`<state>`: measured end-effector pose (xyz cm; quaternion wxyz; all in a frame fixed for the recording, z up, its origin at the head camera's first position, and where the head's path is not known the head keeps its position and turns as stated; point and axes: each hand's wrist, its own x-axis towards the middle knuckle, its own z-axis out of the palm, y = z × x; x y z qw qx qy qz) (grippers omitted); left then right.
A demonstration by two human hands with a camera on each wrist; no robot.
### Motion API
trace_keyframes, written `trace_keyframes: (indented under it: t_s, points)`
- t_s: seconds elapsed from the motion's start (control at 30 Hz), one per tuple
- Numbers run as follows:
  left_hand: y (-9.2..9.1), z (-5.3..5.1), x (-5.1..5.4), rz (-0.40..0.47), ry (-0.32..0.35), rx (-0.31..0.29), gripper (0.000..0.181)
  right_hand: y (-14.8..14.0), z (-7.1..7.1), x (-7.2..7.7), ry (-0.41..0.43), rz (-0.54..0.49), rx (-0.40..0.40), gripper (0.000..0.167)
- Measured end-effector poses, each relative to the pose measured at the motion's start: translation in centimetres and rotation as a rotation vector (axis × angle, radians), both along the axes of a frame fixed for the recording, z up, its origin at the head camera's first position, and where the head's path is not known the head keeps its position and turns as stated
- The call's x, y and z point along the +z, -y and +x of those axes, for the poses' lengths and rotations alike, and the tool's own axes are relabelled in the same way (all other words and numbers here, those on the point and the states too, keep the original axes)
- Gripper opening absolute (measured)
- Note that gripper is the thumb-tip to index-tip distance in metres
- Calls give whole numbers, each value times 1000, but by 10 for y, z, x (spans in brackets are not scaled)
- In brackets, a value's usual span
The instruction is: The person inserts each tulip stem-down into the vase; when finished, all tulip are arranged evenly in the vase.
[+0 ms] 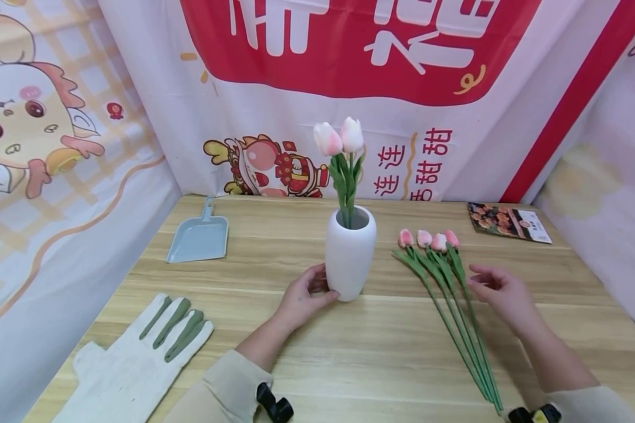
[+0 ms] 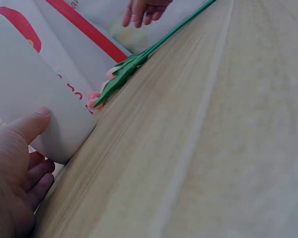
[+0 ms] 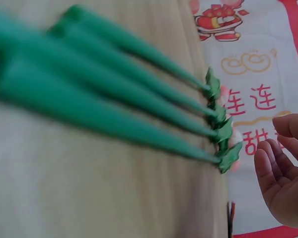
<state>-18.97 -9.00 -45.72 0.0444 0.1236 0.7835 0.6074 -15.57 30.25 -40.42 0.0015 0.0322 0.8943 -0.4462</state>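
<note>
A white vase [image 1: 350,258] stands upright on the table, holding two pale pink artificial tulips [image 1: 340,138] with green leaves. My left hand [image 1: 304,298] holds the vase low on its left side, thumb across the front and fingers curled at the back. The left wrist view shows that thumb [image 2: 37,124] against the white wall. Several pink tulips [image 1: 450,282] lie side by side to the right of the vase, blooms toward the back. Just right of their leaves hovers my right hand [image 1: 505,294], fingers loosely bent, with nothing in it. Their green stems [image 3: 114,94] appear close up in the right wrist view.
A blue-grey dustpan [image 1: 198,238] lies at the back left of the wooden table [image 1: 381,364]. White-and-green work gloves [image 1: 132,358] lie at the front left. A flower-printed card or packet [image 1: 508,223] is at the back right. Printed cloth [image 1: 296,117] hangs behind the table.
</note>
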Motion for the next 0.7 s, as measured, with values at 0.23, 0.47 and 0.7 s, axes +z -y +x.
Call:
trace_keyframes:
  t_s: [0.23, 0.47, 0.7]
  points:
    - [-1, 3, 4, 16, -8, 5, 59, -11, 8, -16, 135, 109, 66, 58]
    - [1, -1, 0, 0, -24, -12, 61, -14, 7, -18, 222, 123, 85, 60]
    - [1, 0, 0, 0, -20, -8, 60, -13, 8, -19, 220, 180, 87, 60]
